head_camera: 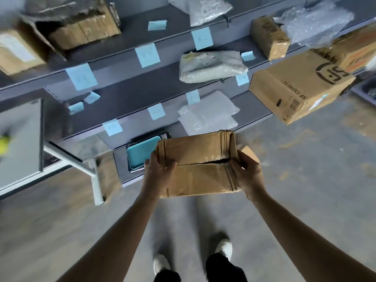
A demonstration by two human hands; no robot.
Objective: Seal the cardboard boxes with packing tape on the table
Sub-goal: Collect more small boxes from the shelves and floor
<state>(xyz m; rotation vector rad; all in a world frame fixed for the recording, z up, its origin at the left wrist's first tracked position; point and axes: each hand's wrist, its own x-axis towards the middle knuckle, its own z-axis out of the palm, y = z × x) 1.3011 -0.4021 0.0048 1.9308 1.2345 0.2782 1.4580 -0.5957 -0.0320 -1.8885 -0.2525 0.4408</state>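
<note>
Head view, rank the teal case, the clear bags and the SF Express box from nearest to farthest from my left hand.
1. The teal case, on the bottom shelf beside the left hand, which grips the cardboard box.
2. The clear bags, farther back, to the right.
3. The SF Express box, far right.

Head view, steeply downward, close over held box.

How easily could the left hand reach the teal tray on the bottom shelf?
Probably not yet: the left hand grips one end of the cardboard box, the right hand the other. The teal tray lies close beyond it with nothing between, so letting go should suffice.
</note>
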